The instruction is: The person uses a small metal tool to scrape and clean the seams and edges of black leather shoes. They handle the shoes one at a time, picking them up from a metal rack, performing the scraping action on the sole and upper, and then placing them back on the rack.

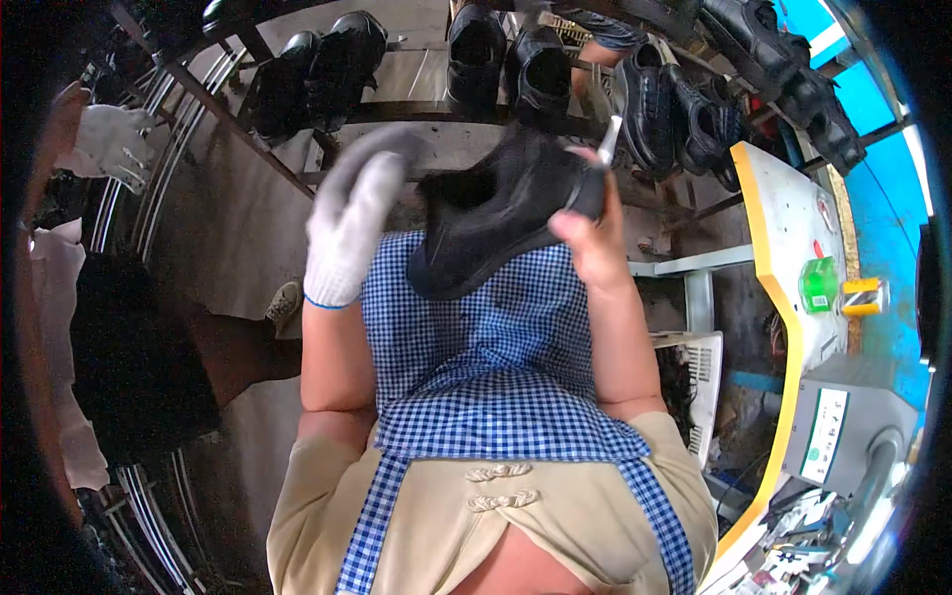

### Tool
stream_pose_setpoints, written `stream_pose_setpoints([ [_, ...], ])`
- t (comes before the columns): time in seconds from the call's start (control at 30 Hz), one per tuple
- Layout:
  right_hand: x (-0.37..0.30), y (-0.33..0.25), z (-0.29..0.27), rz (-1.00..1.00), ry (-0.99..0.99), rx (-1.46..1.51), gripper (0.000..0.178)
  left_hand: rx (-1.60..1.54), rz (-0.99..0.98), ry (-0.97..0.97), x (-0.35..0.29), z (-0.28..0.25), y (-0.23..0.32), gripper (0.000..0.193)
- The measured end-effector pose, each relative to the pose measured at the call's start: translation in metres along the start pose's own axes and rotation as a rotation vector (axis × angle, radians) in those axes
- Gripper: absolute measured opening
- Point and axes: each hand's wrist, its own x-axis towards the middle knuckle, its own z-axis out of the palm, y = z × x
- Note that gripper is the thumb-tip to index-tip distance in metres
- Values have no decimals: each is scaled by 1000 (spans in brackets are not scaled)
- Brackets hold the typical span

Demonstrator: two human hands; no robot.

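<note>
Above my lap I hold a black shoe [476, 243], tilted, its dark opening toward the left. My bare right hand [595, 238] grips its right end, thumb on the near side. A slim whitish strip [612, 141], perhaps a tool, sticks up by the fingers of that hand; its kind is unclear. Left of the shoe, my left hand [347, 233] wears a white knit glove and is smeared by motion. Its fingers curl around a dark, curved, blurred thing [382, 149] that I cannot make out. A small gap separates the gloved palm from the shoe.
Several black shoes [476, 59] stand on a dark metal rack ahead. At right, a yellow-edged white table [793, 228] bears a green container [819, 286], a yellow can [865, 297] and a grey machine [848, 416]. Another person's gloved hand [109, 144] is at far left.
</note>
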Motion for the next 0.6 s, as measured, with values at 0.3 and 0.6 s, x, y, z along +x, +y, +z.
stream_pose_setpoints([
  [0.3, 1, 16, -27, 236, 419, 407, 25, -503, -455, -17, -46, -15, -114, 54],
  [0.6, -10, 25, -27, 260, 368, 288, 30, -822, -557, 84, -44, -12, -112, 58],
])
